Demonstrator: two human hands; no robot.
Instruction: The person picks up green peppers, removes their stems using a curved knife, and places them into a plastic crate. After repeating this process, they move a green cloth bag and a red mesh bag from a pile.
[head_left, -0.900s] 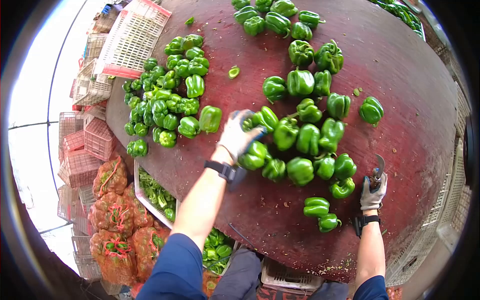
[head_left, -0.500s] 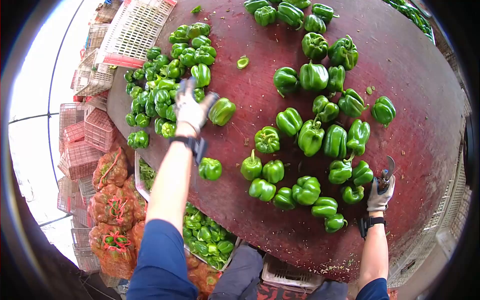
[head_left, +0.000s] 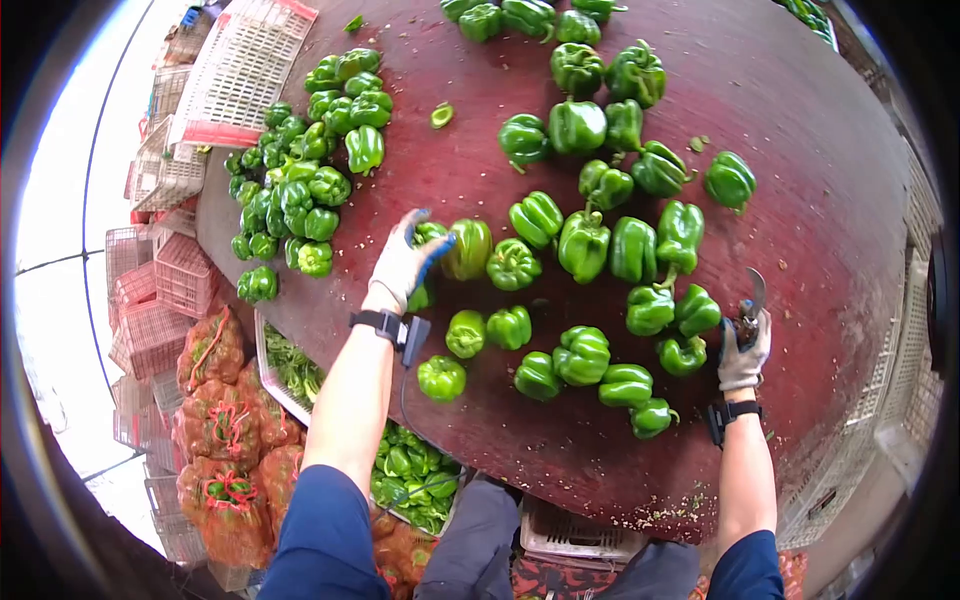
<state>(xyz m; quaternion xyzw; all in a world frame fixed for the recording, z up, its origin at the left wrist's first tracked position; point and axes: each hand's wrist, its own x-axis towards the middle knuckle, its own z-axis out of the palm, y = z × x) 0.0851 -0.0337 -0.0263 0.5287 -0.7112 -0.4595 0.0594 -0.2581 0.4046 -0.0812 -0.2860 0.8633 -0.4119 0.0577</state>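
My left hand (head_left: 404,262), in a pale glove with dark blue fingertips, curls over a green bell pepper (head_left: 430,234) on the red tabletop (head_left: 720,440). The glove partly hides that pepper. A larger yellowish-green bell pepper (head_left: 467,250) lies beside the thumb. At the right of the table, my gloved right hand (head_left: 744,350) is closed round the handle of a small knife (head_left: 757,288). Its curved blade points up and away from me. A bell pepper (head_left: 682,355) lies just left of this hand, beside several others.
A pile of smaller bell peppers (head_left: 295,195) covers the table's left side, below a white crate (head_left: 245,70). Red mesh sacks (head_left: 215,415) and stacked pink crates (head_left: 185,275) stand beyond the left edge. A crate of peppers (head_left: 418,475) is below the near edge.
My left hand has moved from the pile toward the loose peppers, and the yellowish-green pepper has shifted the same way. My right hand still holds the knife. The camera view has shifted.
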